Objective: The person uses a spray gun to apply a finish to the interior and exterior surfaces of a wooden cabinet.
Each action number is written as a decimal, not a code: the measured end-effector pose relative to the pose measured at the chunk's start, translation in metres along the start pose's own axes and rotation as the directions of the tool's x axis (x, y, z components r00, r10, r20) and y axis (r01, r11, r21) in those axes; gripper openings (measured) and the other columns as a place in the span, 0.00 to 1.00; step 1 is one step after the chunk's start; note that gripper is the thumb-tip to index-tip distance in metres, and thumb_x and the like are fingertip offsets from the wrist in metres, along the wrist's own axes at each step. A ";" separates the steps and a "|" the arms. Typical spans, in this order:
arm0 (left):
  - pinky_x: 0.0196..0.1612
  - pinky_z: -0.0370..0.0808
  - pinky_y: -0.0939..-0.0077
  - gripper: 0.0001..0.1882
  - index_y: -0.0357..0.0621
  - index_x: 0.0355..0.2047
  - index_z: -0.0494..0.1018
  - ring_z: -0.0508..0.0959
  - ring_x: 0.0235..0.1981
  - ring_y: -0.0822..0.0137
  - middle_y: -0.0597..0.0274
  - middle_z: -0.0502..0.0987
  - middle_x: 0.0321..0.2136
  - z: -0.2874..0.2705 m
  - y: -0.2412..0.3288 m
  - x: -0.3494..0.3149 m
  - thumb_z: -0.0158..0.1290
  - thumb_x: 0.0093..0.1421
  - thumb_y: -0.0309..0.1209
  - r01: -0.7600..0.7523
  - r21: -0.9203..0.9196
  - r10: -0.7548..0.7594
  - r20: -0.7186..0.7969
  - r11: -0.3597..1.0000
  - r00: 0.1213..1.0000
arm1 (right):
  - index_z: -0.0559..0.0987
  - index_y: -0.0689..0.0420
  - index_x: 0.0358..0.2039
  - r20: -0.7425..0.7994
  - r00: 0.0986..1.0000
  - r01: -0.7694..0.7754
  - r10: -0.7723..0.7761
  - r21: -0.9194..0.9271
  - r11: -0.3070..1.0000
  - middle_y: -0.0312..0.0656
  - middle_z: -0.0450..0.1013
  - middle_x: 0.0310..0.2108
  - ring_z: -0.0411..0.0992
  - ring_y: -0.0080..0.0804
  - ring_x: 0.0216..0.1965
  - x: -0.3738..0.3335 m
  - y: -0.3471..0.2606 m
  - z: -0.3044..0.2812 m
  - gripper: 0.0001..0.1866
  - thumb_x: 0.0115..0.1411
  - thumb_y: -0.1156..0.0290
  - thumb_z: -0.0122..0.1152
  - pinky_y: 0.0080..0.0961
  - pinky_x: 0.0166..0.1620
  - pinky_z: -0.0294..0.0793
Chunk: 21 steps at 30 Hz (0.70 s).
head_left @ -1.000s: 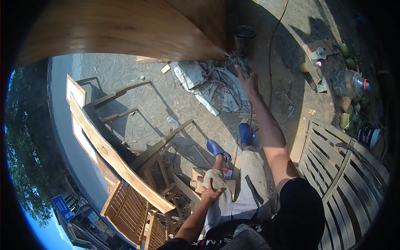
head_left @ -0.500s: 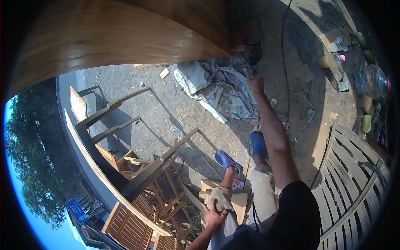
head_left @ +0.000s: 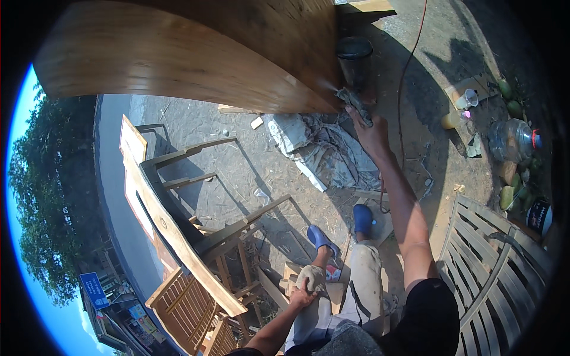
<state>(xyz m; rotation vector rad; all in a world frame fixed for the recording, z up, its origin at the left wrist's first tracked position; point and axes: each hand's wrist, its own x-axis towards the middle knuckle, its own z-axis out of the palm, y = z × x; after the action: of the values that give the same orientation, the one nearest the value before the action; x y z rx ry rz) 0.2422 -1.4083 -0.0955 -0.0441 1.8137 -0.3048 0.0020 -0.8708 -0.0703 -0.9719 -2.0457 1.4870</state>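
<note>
My right hand (head_left: 373, 133) is closed around a spray gun (head_left: 354, 105) at the end of my outstretched arm. A dark cup (head_left: 355, 62) appears to sit on the gun, and pale mist leaves its nozzle toward the lower corner of a large varnished wooden panel (head_left: 196, 59). The nozzle is close to the panel's edge, apparently apart from it. A thin hose (head_left: 385, 199) hangs below my wrist. My left hand (head_left: 304, 294) lies over my bent left knee with its fingers apart, holding nothing.
A crumpled sheet (head_left: 332, 151) lies below the panel. Unfinished wooden furniture (head_left: 196, 243) stands left, a slatted bench (head_left: 493, 261) right. A bottle (head_left: 451, 121), a clear jug (head_left: 513, 141) and green fruit (head_left: 506, 197) sit at the right edge. Another hose (head_left: 402, 89) crosses the ground.
My right hand has turned with the spray gun, its cup shifting up in view. Mist now shows at the nozzle. The view has shifted; my left hand stays on the knee.
</note>
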 end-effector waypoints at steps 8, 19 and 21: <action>0.60 0.72 0.52 0.47 0.56 0.74 0.49 0.75 0.59 0.36 0.31 0.76 0.54 -0.024 -0.047 -0.018 0.48 0.63 0.64 -0.258 -0.178 0.241 -0.113 0.950 0.964 | 0.84 0.59 0.43 0.146 0.973 0.163 -0.177 0.103 0.981 0.43 0.77 0.23 0.73 0.28 0.25 0.002 -0.204 -0.077 0.26 0.66 0.45 0.64 0.31 0.33 0.74; 0.65 0.68 0.57 0.44 0.53 0.74 0.53 0.71 0.64 0.42 0.34 0.71 0.62 -0.056 -0.050 -0.073 0.49 0.65 0.61 -0.337 -0.394 0.238 -0.279 0.855 0.930 | 0.84 0.56 0.43 -0.015 0.894 0.438 -0.449 0.248 0.864 0.30 0.71 0.22 0.69 0.18 0.26 0.007 -0.423 -0.125 0.25 0.65 0.44 0.66 0.20 0.31 0.68; 0.65 0.69 0.58 0.44 0.50 0.73 0.53 0.72 0.63 0.41 0.31 0.71 0.61 -0.060 -0.055 -0.073 0.50 0.65 0.61 -0.348 -0.439 0.238 -0.286 0.829 0.928 | 0.85 0.56 0.45 -0.083 0.846 0.528 -0.527 0.267 0.806 0.31 0.75 0.24 0.70 0.19 0.25 0.013 -0.448 -0.123 0.24 0.66 0.46 0.65 0.21 0.30 0.68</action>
<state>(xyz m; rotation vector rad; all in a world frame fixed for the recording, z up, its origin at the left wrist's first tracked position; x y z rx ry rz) 0.1968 -1.4366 0.0003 -0.0804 2.0447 0.3894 -0.0501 -0.8625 0.3915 -0.2503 -1.8224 1.3970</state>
